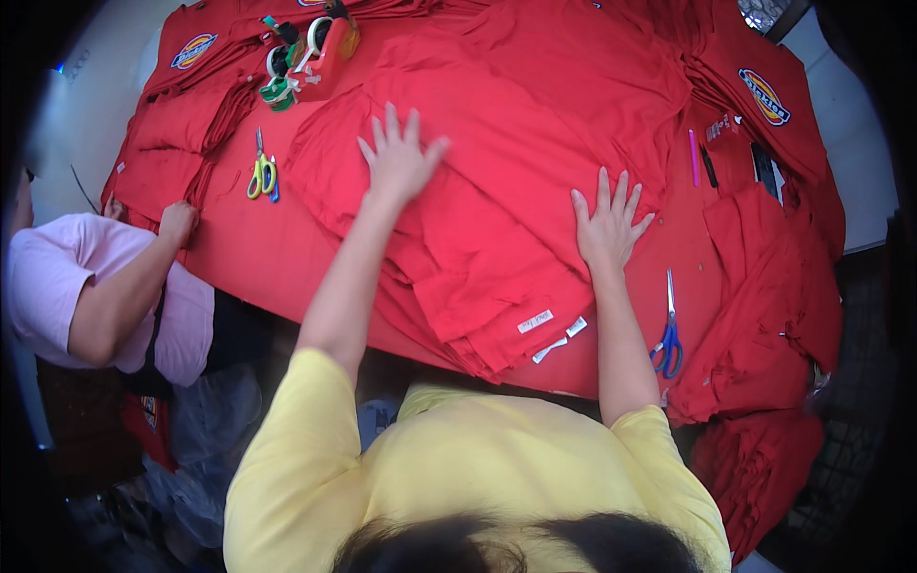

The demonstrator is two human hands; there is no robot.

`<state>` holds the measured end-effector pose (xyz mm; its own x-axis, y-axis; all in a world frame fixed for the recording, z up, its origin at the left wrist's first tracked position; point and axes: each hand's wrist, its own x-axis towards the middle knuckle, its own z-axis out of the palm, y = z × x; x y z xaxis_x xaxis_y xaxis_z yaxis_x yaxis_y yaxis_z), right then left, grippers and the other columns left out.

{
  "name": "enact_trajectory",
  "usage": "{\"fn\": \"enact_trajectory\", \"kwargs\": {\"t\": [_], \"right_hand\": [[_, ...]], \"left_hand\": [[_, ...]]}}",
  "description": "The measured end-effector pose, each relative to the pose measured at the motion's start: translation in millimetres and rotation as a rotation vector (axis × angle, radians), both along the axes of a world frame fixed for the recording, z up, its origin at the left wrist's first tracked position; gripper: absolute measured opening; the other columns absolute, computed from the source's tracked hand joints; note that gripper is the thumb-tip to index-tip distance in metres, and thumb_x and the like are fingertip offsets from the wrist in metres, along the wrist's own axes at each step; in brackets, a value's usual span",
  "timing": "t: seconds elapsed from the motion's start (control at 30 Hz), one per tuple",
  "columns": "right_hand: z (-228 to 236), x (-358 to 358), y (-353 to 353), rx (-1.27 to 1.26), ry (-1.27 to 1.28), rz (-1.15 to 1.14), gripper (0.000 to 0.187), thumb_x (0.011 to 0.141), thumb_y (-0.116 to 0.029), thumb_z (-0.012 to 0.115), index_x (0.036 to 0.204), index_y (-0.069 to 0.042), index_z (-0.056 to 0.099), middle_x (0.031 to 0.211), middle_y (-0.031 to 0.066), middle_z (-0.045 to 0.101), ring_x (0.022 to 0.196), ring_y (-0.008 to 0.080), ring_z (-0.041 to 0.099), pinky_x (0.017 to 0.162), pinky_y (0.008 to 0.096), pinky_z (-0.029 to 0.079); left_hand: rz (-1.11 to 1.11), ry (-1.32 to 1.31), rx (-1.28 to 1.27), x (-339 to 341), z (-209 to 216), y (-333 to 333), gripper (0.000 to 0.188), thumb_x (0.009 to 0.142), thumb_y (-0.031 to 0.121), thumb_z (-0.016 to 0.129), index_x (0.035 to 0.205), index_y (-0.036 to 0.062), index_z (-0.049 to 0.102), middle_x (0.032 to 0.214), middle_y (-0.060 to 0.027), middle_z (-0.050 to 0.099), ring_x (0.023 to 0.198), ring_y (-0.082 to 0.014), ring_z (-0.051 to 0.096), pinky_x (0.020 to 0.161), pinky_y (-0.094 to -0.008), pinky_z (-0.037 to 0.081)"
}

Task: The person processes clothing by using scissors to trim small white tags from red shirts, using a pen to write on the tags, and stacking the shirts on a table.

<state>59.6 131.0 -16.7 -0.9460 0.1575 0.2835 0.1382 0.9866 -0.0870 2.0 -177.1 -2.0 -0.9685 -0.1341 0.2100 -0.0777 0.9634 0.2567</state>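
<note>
Red shirts lie stacked flat before me on the red-covered table. My left hand rests on the upper left of the top shirt, fingers spread, its thumb slightly blurred. On the shirt's right side my right hand lies flat, also with fingers apart. Neither hand grips anything. Small white labels show at the pile's near edge, below and between my hands. Close to my right forearm are scissors with blue handles, blades pointing away from me.
Left of the pile lie yellow-handled scissors; a red tape dispenser stands behind them. A co-worker in a pink top handles red garments at left. More red garments, a pink pen and a dark phone-like object lie at right.
</note>
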Motion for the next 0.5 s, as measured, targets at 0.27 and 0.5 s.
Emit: {"fn": "enact_trajectory", "kwargs": {"t": [0.27, 0.5], "right_hand": [[-7, 3, 11, -0.066, 0.037, 0.095, 0.068, 0.092, -0.06, 0.038, 0.145, -0.018, 0.034, 0.154, 0.0132, 0.022, 0.143, 0.0357, 0.011, 0.107, 0.0674, 0.002], [61, -4, 11, -0.047, 0.025, 0.17, 0.064, 0.092, -0.058, 0.04, 0.14, -0.016, 0.044, 0.153, 0.0136, 0.024, 0.143, 0.0377, 0.009, 0.107, 0.0683, 0.0]], "left_hand": [[-0.211, 0.072, 0.069, 186, -13, 5, 0.061, 0.09, 0.046, 0.054, 0.14, 0.0127, 0.042, 0.15, -0.0163, 0.027, 0.139, -0.0388, 0.022, 0.111, -0.0542, 0.019], [0.31, 0.249, 0.281, 130, -16, -93, 0.059, 0.094, 0.051, 0.045, 0.144, 0.0211, 0.037, 0.149, -0.0309, 0.017, 0.136, -0.0484, 0.022, 0.11, -0.0499, 0.025]]}}
